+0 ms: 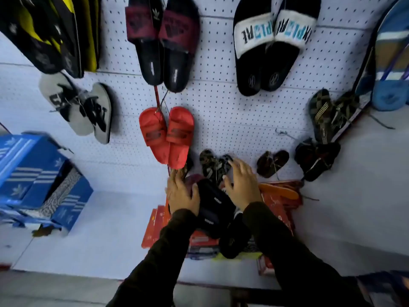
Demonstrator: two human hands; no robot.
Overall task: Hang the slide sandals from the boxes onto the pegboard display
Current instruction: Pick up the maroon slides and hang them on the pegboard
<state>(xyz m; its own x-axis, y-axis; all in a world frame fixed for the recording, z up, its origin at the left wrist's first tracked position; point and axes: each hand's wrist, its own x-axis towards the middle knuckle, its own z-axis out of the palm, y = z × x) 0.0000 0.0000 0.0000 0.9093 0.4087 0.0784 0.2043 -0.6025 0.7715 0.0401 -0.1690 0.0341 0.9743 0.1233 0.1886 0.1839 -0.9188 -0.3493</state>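
Observation:
A pair of black slide sandals (pixel 213 204) with a maroon strap end is held low against the white pegboard (pixel 232 120), above a stack of orange-red boxes (pixel 199 238). My left hand (pixel 182 191) grips the pair's left side. My right hand (pixel 242 182) hovers over the pair's right side with fingers spread; whether it touches the pair is unclear. A red pair (pixel 168 136) hangs just above my hands. The black pair's far end is hidden by my left hand.
The pegboard holds maroon-strap slides (pixel 163 41), white-strap slides (pixel 274 41), grey flip-flops (pixel 81 109), small dark sandals (pixel 214 165), a brown pair (pixel 272 162) and strappy pairs (pixel 318 158) at right. Blue boxes (pixel 37 178) stand at left. A bare hook (pixel 285 134) sticks out right of centre.

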